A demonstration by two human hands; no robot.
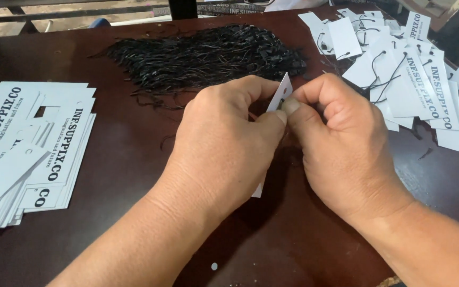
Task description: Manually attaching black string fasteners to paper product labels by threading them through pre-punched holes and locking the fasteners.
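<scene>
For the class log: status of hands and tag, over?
Both hands, left and right, pinch one white tag. Black string pile behind. Nothing blocking.

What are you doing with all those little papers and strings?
Both hands, the left hand and right hand, pinch one white paper tag over a dark table. A heap of black strings lies behind. Plain tags are stacked at the left; tags with strings on are piled at the right.
</scene>
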